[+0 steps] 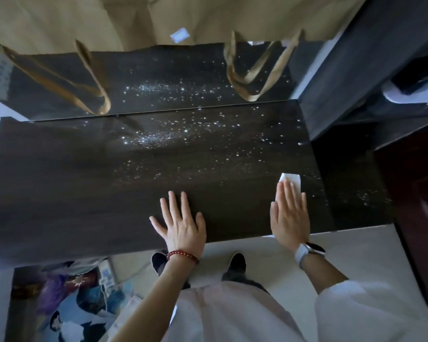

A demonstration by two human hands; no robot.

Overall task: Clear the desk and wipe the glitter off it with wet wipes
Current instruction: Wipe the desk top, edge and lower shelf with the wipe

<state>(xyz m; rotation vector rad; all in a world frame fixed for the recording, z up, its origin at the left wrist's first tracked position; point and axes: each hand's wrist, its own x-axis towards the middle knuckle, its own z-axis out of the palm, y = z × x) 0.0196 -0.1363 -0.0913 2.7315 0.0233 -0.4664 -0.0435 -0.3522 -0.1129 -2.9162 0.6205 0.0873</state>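
A: We see the left hand [181,225] flat on the dark worktop [72,188] at 6 o'clock, fingers spread, holding nothing.

B: Yes. At 4 o'clock the right hand [290,215] presses straight fingers on the wet wipe [292,178], mostly hidden under them. Glitter [158,139] lies toward 12 o'clock. Behind it a mirror [158,77] reflects curtains; things on the floor at 8 o'clock are blurred.

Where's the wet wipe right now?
In the head view, the wet wipe lies under the right hand's flat fingers, near the desk's front right corner.
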